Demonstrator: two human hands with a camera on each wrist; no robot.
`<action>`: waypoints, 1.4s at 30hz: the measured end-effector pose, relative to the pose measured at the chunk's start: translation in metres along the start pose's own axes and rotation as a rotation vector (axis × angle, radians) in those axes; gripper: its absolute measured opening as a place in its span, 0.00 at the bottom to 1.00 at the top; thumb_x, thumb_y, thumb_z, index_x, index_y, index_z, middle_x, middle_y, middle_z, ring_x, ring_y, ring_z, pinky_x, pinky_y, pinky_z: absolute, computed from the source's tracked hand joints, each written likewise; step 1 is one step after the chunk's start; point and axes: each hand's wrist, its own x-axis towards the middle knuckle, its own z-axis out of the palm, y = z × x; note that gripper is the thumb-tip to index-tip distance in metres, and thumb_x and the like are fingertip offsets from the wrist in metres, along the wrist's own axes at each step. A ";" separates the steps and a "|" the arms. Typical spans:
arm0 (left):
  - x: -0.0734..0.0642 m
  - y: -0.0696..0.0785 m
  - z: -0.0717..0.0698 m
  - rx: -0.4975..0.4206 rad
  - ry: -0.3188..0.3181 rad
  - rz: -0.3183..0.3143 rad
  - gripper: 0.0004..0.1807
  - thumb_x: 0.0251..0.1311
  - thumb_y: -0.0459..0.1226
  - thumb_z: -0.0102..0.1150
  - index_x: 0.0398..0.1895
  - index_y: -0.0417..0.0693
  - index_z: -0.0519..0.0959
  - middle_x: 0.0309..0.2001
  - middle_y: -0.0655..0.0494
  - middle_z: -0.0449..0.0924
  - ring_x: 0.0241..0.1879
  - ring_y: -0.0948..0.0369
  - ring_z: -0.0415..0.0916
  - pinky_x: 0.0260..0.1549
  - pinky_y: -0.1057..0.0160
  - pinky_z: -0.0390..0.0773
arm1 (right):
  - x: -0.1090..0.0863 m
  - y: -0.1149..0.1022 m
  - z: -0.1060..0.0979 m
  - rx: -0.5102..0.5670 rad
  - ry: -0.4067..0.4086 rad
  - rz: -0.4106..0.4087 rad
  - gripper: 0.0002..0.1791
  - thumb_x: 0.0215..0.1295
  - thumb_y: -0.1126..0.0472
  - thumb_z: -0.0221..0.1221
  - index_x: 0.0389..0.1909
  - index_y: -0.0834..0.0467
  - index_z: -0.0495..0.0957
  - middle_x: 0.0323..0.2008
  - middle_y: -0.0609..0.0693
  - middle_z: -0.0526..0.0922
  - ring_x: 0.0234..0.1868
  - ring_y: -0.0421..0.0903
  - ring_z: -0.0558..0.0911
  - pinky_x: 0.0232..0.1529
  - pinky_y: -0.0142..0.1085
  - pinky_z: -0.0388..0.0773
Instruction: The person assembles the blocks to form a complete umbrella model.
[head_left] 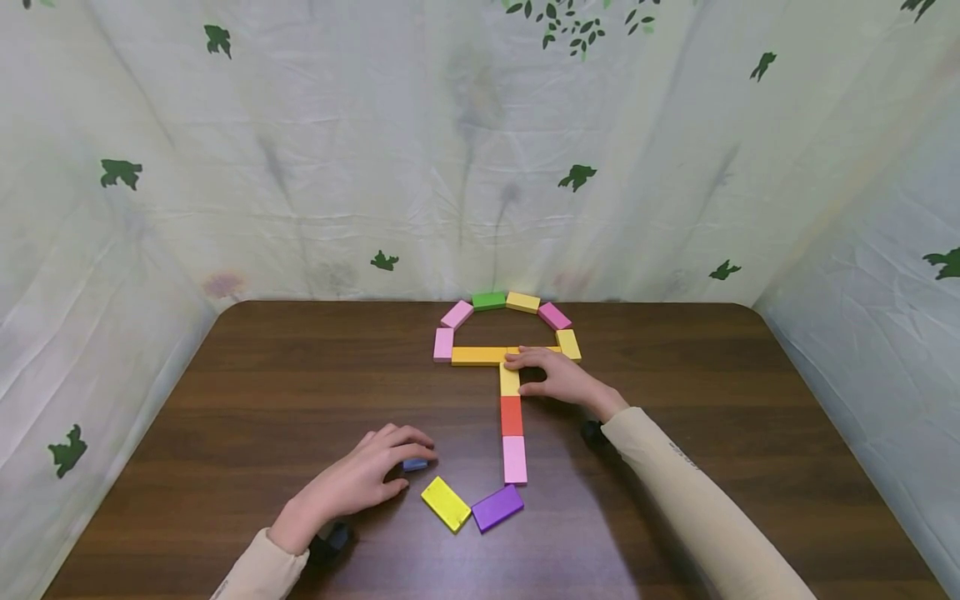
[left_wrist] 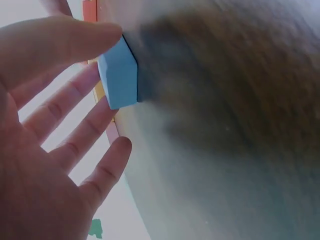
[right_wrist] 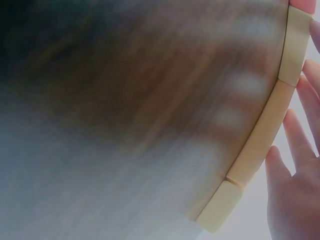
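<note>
Above a small blue block [head_left: 415, 464], my left hand [head_left: 367, 471] has its index finger reaching over it and its thumb low at the near side. In the left wrist view the thumb overlaps an edge of the blue block [left_wrist: 119, 75], the other fingers spread behind; firm contact is unclear. My right hand [head_left: 562, 377] touches around a pale yellow block [head_left: 510, 379] with fingertips at its far end and thumb by its right side. Below that block run a red block [head_left: 512, 416] and a pink block [head_left: 514, 460]. An orange-yellow block [head_left: 478, 357] lies crosswise at the top.
Pink, green [head_left: 489, 301], yellow and magenta [head_left: 555, 315] blocks form an arch near the table's back edge. Closer to me, a purple block [head_left: 497, 508] meets a bright yellow block [head_left: 446, 504] at an angle. A pale leaf-patterned cloth [head_left: 315, 167] hangs behind the brown table [head_left: 300, 367].
</note>
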 end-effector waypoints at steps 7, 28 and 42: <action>0.000 -0.005 0.002 -0.005 0.022 0.036 0.20 0.54 0.25 0.63 0.51 0.46 0.80 0.53 0.57 0.74 0.50 0.59 0.69 0.45 0.53 0.71 | 0.000 0.001 0.001 0.000 0.000 -0.002 0.27 0.60 0.58 0.65 0.61 0.59 0.75 0.63 0.53 0.72 0.70 0.51 0.60 0.67 0.47 0.56; 0.003 0.001 0.009 -0.017 0.029 0.107 0.15 0.54 0.29 0.66 0.45 0.48 0.81 0.49 0.59 0.74 0.47 0.61 0.69 0.46 0.60 0.74 | 0.000 0.001 0.000 0.014 -0.001 -0.003 0.27 0.60 0.58 0.65 0.62 0.58 0.74 0.64 0.51 0.71 0.70 0.51 0.59 0.67 0.48 0.56; 0.004 0.008 0.013 -0.003 -0.037 0.083 0.18 0.54 0.34 0.67 0.50 0.56 0.80 0.56 0.58 0.72 0.51 0.61 0.66 0.50 0.53 0.70 | 0.001 0.002 0.000 0.002 -0.001 -0.010 0.27 0.61 0.59 0.65 0.61 0.59 0.74 0.64 0.52 0.71 0.70 0.52 0.59 0.66 0.48 0.56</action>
